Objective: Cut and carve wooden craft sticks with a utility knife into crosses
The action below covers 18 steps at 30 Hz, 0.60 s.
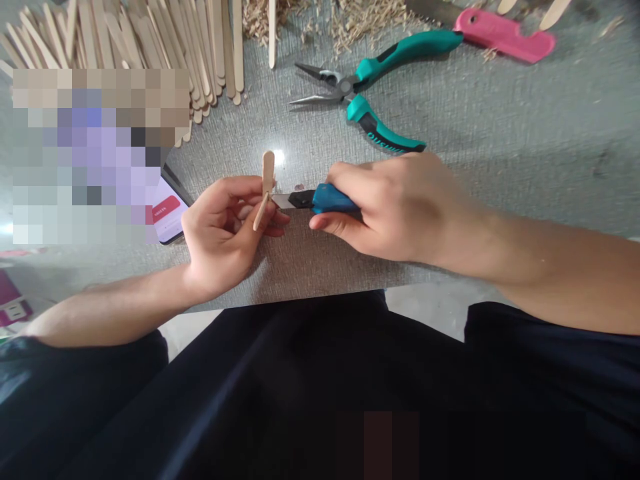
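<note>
Between the thumb and fingers of my left hand (225, 230) is a wooden craft stick (268, 170), its rounded end pointing away from me. A second strip of wood (260, 212) slants off it toward me; whether it is a split part or a separate piece I cannot tell. My right hand (400, 207) is wrapped round the blue handle of a utility knife (334, 199). The knife's short blade points left and meets the wood where the two strips join. My left fingertips lie close to the blade, partly behind the wood.
Teal-handled long-nose pliers (345, 88) lie spread beyond my hands. A pink-handled folding saw (500, 32) lies farther right. Wood shavings (370, 23) and many craft sticks (200, 53) cover the back. A phone (170, 213) sits left, partly blurred out. The table edge (300, 297) runs before my lap.
</note>
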{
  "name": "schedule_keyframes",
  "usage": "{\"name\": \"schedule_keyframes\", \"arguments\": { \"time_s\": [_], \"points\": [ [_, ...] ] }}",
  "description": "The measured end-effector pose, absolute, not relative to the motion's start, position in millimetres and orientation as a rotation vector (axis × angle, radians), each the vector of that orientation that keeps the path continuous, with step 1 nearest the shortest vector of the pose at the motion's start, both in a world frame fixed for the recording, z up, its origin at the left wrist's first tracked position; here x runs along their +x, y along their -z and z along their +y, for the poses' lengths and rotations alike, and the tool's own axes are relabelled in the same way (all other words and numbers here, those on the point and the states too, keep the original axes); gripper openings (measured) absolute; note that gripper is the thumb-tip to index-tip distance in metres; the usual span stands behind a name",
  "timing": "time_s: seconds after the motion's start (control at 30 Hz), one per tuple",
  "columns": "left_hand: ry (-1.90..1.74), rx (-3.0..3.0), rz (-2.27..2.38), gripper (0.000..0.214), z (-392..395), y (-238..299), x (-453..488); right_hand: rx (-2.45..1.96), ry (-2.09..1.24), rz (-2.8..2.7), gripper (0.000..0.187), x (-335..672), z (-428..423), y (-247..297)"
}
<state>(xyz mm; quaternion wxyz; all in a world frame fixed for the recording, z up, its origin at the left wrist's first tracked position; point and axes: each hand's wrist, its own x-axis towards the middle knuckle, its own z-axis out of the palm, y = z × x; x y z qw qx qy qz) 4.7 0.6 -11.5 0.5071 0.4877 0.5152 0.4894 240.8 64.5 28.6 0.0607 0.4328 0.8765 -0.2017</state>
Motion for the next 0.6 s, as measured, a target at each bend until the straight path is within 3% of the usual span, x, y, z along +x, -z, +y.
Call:
{"name": "schedule_keyframes", "arguments": {
  "time_s": [0.3, 0.5, 0.6],
  "points": [
    [-1.311, 1.234, 1.266, 0.016, -1.3, -1.1, 10.9, 1.415, 0.547, 2.636, 0.078, 243.9, 67.5, -23.9],
    [-1.272, 1.020, 1.234, 0.025, 1.9, 2.6, 8.2, 1.565, 0.902, 2.784, 0.076, 253.6, 78.4, -14.0],
    [-1.230, 0.899, 1.153, 0.029, 6.4, 6.7, 7.4, 1.634, 1.145, 2.839, 0.066, 251.9, 78.2, -15.1]
  ]
}}
